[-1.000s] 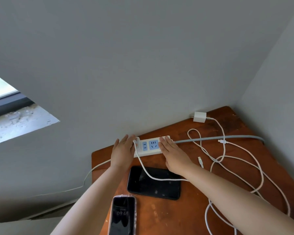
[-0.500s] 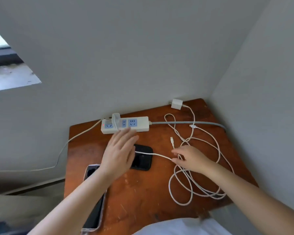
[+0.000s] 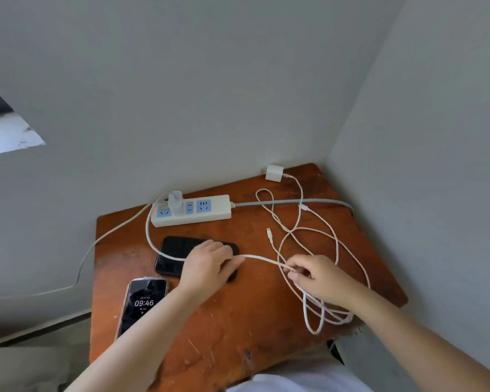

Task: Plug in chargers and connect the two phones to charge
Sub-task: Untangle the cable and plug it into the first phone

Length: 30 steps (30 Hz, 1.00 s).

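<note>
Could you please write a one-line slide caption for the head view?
One charger plugged into the power strip; both hands gather its white cable.

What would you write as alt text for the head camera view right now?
Two bare hands work a white charging cable over a wooden table: the right hand pinches it while the left hand rests on a dark phone. One charger sits in the power strip; another lies unplugged, and a second phone shows 09:46.
</note>
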Motion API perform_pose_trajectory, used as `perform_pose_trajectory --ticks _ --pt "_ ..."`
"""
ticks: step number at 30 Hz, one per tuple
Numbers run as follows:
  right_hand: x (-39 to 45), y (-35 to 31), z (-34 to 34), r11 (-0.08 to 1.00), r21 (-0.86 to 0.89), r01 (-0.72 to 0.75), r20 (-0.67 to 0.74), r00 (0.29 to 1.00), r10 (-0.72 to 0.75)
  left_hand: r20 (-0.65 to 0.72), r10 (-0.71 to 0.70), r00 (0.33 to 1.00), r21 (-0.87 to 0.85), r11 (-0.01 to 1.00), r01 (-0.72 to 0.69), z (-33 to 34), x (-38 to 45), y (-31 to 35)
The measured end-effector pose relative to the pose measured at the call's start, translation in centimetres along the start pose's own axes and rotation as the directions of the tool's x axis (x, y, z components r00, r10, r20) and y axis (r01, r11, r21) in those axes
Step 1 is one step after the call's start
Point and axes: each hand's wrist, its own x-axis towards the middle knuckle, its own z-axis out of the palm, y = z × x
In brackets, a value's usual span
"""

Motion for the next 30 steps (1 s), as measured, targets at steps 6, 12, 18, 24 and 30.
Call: perform_pose_trajectory --ticks 6,12,18,24,30 --pt "-0.1 1.5 -2.2 0.971 -0.220 -0.092 0.036 0.994 0.102 0.064 -0.484 0.873 0.407 0.811 0.420 -2.8 0.1 -4.7" --pt "2.3 -1.9 1.5 0.964 -0.249 0.091 0.003 0.996 -0.093 0.452 -0.345 0.822 0.180 0.939 0.294 0.7 0.5 0.1" --pt "2.8 -2.6 1.9 0.968 -0.195 0.155 -0.006 0.987 -0.159 0.281 -0.128 0.951 -0.030 0.990 0.141 0.6 0.4 0.6" --pt "2.0 -1.3 2.8 0.974 -0.178 0.143 -0.053 0.987 -0.154 0.458 -0.527 0.716 -0.854 -0.036 0.519 -0.9 2.0 1.7" --pt "1.0 0.2 2.2 0.985 -0.144 0.098 0.034 0.995 -0.094 0.254 -0.659 0.708 -0.601 0.465 0.650 -0.1 4.1 2.2"
